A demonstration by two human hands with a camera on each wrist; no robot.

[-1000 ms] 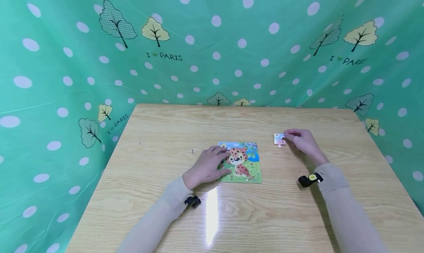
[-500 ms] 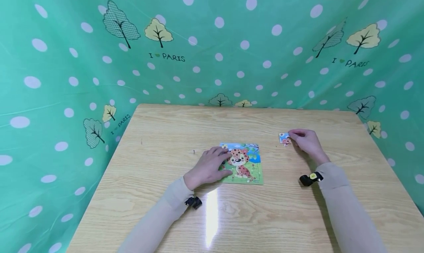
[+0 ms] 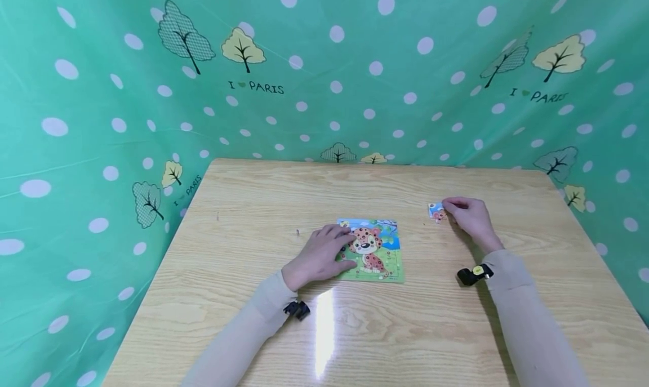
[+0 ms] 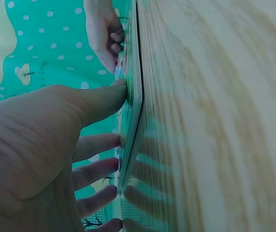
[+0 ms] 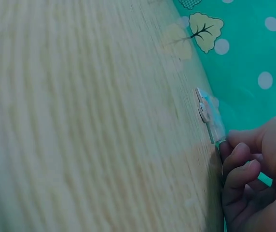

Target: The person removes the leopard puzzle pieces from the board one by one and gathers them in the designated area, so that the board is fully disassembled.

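Down at the near side, I have the left hand [image 3: 320,256] resting, fingers spread apart, on the left part of a spotted-cub puzzle board [image 3: 372,249], which lies on the wooden table [image 3: 405,330]. Farther off to the board's right, my view shows the right hand [image 3: 469,218] pinching the edge of a small puzzle piece [image 3: 435,211], and behind everything hangs a dotted green cloth [image 3: 350,102].

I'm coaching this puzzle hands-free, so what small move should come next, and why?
Probably ease the small jigsaw piece toward the leopard puzzle: the right hand pinches the piece's edge, off to the puzzle's right, while the left hand touches the puzzle. Whether a gap lies under the left hand can't be seen.
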